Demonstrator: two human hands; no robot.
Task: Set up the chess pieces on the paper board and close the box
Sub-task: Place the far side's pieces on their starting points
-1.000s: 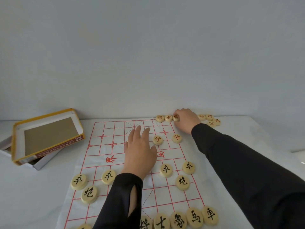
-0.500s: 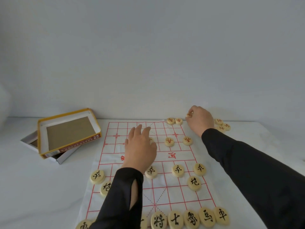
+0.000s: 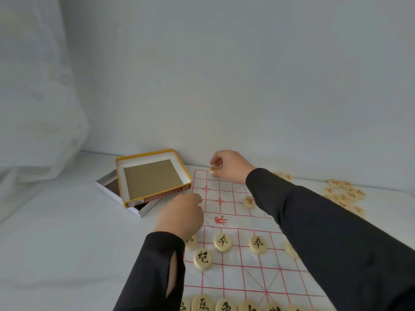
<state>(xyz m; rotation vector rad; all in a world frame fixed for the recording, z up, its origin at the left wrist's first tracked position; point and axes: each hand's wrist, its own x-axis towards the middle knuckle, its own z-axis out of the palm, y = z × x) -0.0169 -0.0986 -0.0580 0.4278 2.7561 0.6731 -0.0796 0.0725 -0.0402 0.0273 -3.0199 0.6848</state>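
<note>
Since the frame half a second back, the right hand (image 3: 226, 168) has crossed from the right end of the far row to the far-left corner of the paper board (image 3: 224, 277). The left hand (image 3: 182, 217), then flat at mid-board, has drawn over to the left edge. In the head view the right thumb and fingertips pinch a red-marked piece (image 3: 214, 169) just above that corner point. The left hand lies knuckles-up with its fingers curled under, and whether it holds anything cannot be told. Black soldiers (image 3: 222, 242) and a cannon (image 3: 203, 259) stand in the near rows, one red soldier (image 3: 249, 202) stands on the far half, and a heap of loose red pieces (image 3: 343, 194) waits off the board on the right. The step in hand looks like filling the red back row. The next move calls for setting this piece squarely on the corner crossing and letting go. The box lid (image 3: 155, 176) lies askew over the box base (image 3: 107, 187), so closing is not yet done.
</note>
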